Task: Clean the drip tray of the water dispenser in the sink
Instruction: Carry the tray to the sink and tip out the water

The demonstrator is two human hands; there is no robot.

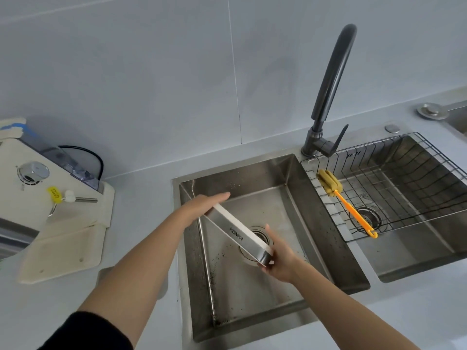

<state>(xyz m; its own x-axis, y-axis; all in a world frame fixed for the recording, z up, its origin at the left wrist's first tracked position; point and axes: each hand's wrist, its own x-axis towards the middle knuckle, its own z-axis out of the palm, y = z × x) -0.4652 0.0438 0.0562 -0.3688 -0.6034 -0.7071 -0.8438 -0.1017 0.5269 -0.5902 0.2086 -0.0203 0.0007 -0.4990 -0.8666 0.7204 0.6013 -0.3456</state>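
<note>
The drip tray (238,233), a long silver piece with a white top edge and the word KONKA on its side, is held tilted over the left sink basin (252,294). My left hand (204,207) grips its far upper end, fingers stretched along it. My right hand (279,258) holds the lower near end, above the drain (260,234). The cream water dispenser (38,190) stands on the counter at the left, its base plate bare.
A dark curved faucet (331,89) rises behind the divider between the basins. The right basin holds a wire rack (394,188) with a yellow sponge brush on an orange handle (346,203). Grey counter surrounds the sink; dark specks dot the left basin walls.
</note>
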